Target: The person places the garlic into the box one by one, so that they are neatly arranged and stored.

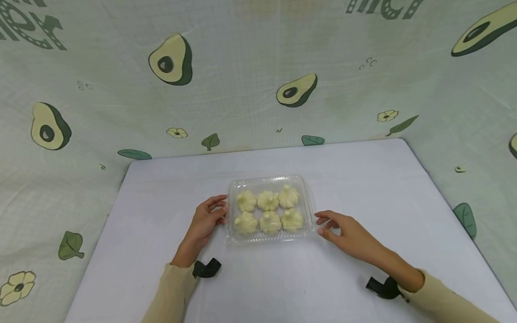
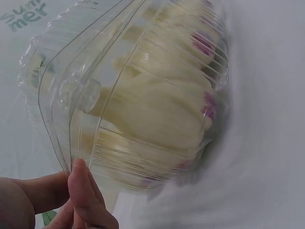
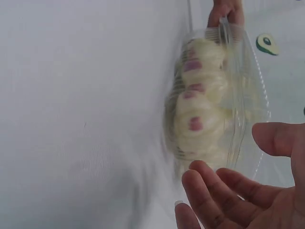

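A clear plastic clamshell box (image 1: pixel 264 238) lies on the table with several whole garlic bulbs (image 1: pixel 268 200) inside, set in two rows. Purple patches show low on the bulbs (image 2: pixel 157 109) through the ribbed side in the left wrist view. My left hand (image 1: pixel 203 222) pinches the rim at the box's left end between thumb and fingers. Just off the right end is my right hand (image 1: pixel 345 233), its fingers loosely bent and thumb apart. In the right wrist view that hand (image 3: pixel 238 200) holds nothing, though whether a fingertip touches the box is unclear.
A white-covered table (image 1: pixel 274 287) carries the box. Behind and at both sides hangs a pale cloth (image 1: pixel 242 89) printed with avocados, leaves and flowers. Black camera mounts (image 1: pixel 207 268) sit at both wrists, by the beige sleeves (image 1: pixel 171 291).
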Motion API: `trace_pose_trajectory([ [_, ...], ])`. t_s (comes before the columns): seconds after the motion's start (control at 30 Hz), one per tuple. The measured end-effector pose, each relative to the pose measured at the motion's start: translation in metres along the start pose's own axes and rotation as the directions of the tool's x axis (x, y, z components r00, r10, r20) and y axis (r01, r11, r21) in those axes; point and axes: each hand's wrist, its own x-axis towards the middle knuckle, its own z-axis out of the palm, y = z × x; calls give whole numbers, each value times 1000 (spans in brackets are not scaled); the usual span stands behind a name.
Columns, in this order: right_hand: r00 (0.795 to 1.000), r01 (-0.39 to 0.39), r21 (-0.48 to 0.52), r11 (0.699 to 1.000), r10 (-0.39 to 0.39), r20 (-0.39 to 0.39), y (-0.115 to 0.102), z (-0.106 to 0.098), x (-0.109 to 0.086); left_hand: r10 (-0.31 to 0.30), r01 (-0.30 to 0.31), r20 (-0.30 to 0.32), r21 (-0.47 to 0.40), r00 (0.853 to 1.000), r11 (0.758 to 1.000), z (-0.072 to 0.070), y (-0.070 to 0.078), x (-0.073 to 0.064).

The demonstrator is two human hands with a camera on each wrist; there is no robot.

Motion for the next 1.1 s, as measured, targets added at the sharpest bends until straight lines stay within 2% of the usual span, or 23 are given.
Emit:
trace_pose_trajectory([
  [0.2,998,-38,217,976,28,51,2,3,4,1,-1,-2,-9,1000,1000,0,1,4],
  [0.37,994,-86,323,943,60,90,4,6,6,4,-4,1,-9,1000,1000,0,1,8],
  [0.6,978,-161,403,901,92,186,5,10,11,9,-9,7,-33,1000,999,-1,1,12],
  [0.77,958,-250,476,843,144,247,5,12,12,7,-7,15,-39,1000,999,-1,1,12],
  [0.83,953,-276,486,829,168,254,4,13,12,3,-2,16,-39,1000,999,-1,1,12],
  [1.1,945,-314,492,812,220,241,1,15,12,-5,5,13,-40,1000,999,-1,2,12],
])
